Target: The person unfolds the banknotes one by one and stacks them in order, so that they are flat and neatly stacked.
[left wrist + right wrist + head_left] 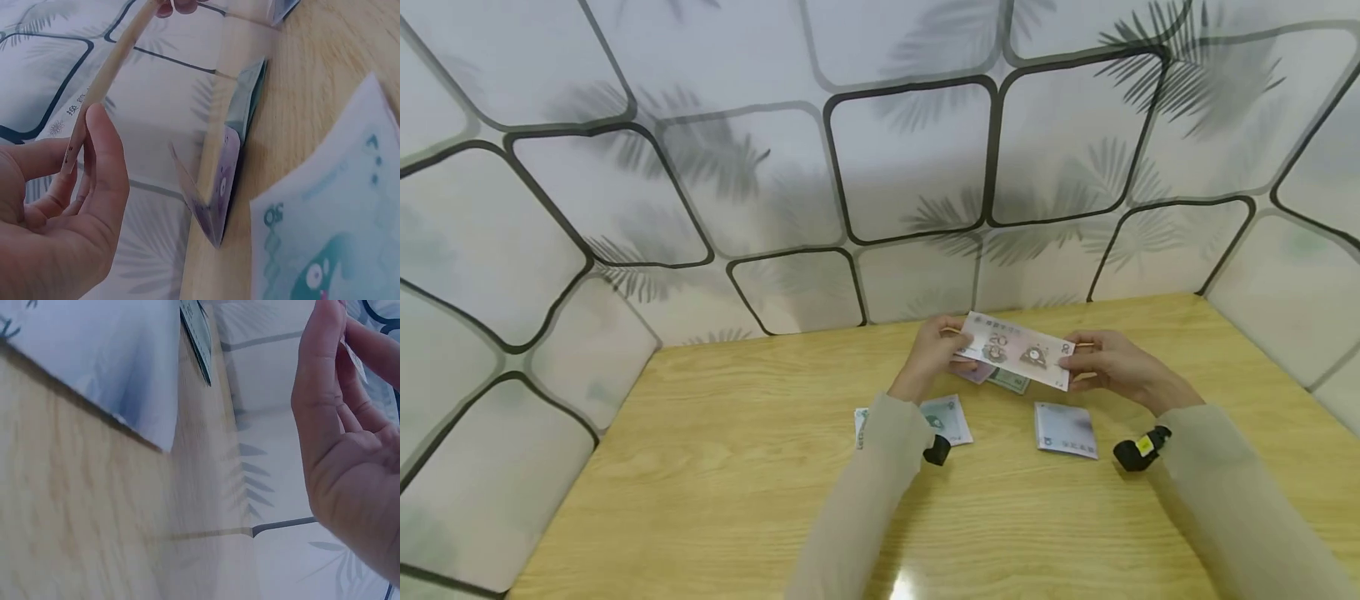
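Observation:
A play banknote [1018, 350], pale pink with brown print and a 20 in its corner, is stretched out above the table between both hands. My left hand [934, 354] pinches its left end between thumb and fingers; in the left wrist view the note [100, 87] is seen nearly edge-on. At the other end my right hand [1120, 367] pinches the note's edge. Behind and below the note, a purple note [976, 372] and a green note [1009, 381] lie on the table, partly covered by it. The purple one [226, 181] is folded, with one flap standing up.
Teal notes [949, 418] lie under my left forearm, partly hidden by the sleeve. A folded pale lilac note [1066, 430] lies nearer me, left of my right wrist. The wooden table [715, 467] meets a patterned fabric wall [917, 283] at its back edge.

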`<state>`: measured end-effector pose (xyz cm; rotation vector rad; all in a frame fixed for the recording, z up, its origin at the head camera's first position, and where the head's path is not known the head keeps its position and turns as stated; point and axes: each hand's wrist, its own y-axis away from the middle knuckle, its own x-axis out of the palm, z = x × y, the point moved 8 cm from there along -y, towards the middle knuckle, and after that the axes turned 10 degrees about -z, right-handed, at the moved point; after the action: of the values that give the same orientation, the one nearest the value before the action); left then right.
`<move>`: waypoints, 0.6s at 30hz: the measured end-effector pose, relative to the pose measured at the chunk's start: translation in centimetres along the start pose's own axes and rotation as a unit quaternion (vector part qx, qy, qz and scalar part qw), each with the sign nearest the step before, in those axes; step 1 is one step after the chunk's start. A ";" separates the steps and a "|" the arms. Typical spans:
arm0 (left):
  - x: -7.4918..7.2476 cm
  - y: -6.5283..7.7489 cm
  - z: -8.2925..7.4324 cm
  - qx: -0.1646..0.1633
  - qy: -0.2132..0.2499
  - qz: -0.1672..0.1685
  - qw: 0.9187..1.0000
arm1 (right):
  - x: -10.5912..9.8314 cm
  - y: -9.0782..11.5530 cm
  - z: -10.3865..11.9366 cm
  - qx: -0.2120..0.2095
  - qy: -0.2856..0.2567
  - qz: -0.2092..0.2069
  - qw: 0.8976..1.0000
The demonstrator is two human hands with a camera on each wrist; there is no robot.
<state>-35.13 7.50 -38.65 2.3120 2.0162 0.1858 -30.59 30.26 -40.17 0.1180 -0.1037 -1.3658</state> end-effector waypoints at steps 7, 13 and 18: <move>-1.7 0.8 0.9 -0.018 0.020 0.024 0.999 | 0.4 -0.3 0.2 -0.017 -0.009 -0.032 0.999; -3.3 1.3 0.5 -0.009 0.007 0.026 1.000 | 0.9 -0.7 0.8 -0.011 -0.014 -0.062 0.998; -4.7 1.5 0.0 0.016 -0.028 0.025 0.999 | 1.4 -0.8 1.1 -0.011 -0.031 -0.061 0.998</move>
<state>-34.29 2.67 -38.64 2.3612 1.9511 0.0915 -31.25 28.66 -39.24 0.0650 -0.1347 -1.4926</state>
